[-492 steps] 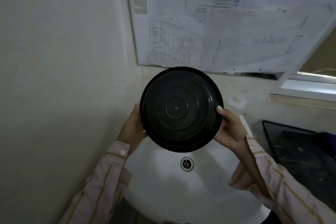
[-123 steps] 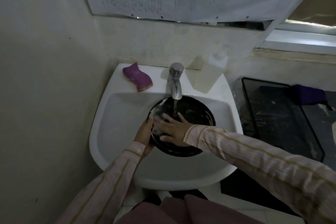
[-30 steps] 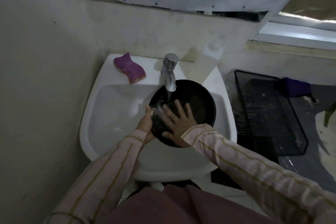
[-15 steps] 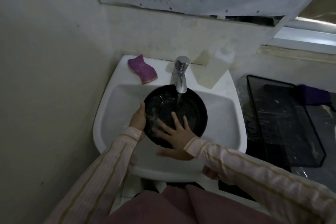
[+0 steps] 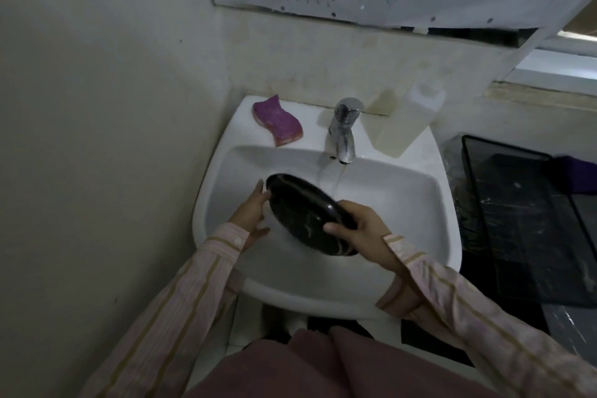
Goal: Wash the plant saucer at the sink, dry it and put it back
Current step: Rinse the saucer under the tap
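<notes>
The black round plant saucer (image 5: 303,216) is wet and tilted steeply on edge over the white sink (image 5: 403,203), to the left of the running water. My right hand (image 5: 358,229) grips its near right rim, thumb on the underside. My left hand (image 5: 253,213) touches its far left rim with the fingertips. The chrome tap (image 5: 344,126) stands at the back of the basin and pours a stream just past the saucer's upper edge.
A purple sponge (image 5: 277,121) lies on the sink's back left ledge. A translucent soap bottle (image 5: 403,119) stands at the back right. A black wire tray (image 5: 529,216) sits to the right of the sink. The wall is close on the left.
The saucer lay flat under the stream with my right palm rubbing inside it. Now it is turned up on edge, left of the stream, held at both rims.
</notes>
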